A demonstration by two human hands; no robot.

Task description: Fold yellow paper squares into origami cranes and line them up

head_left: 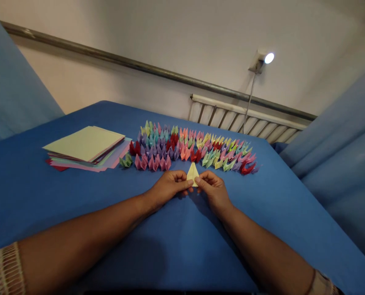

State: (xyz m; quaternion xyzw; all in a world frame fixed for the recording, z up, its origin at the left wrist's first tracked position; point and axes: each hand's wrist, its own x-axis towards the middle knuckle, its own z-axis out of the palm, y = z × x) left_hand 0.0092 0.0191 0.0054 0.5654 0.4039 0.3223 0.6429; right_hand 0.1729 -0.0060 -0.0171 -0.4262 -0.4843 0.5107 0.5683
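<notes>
1. Here we are with the small pale yellow folded-paper wedge [192, 171], right in front of the many-coloured rows of pointed folded-paper figures [185, 152], near their middle on the person's side.
2. Its narrow tip points away from the person, towards those rows; the broad end faces back to the person, and the long axis runs between the two.
3. On the bare left hand [171, 183], the thumb presses the wedge's near face low down and the forefinger curls behind its left edge: a close pinch.
4. The bare right hand [214, 189] matches it on the other edge, thumb on the face, forefinger bent behind, the two thumb tips just beside each other. Whether the lower fingertips touch the paper, I cannot tell.
5. The blue cloth-covered table [47, 200] carries the rows, and left of them a stack of flat coloured paper sheets [86, 142], pale yellow on top, a red corner poking out below.
6. At the rows' near left end sits a green folded-paper figure [126, 161]; beyond the rows stands a white ribbed radiator [231, 117].
</notes>
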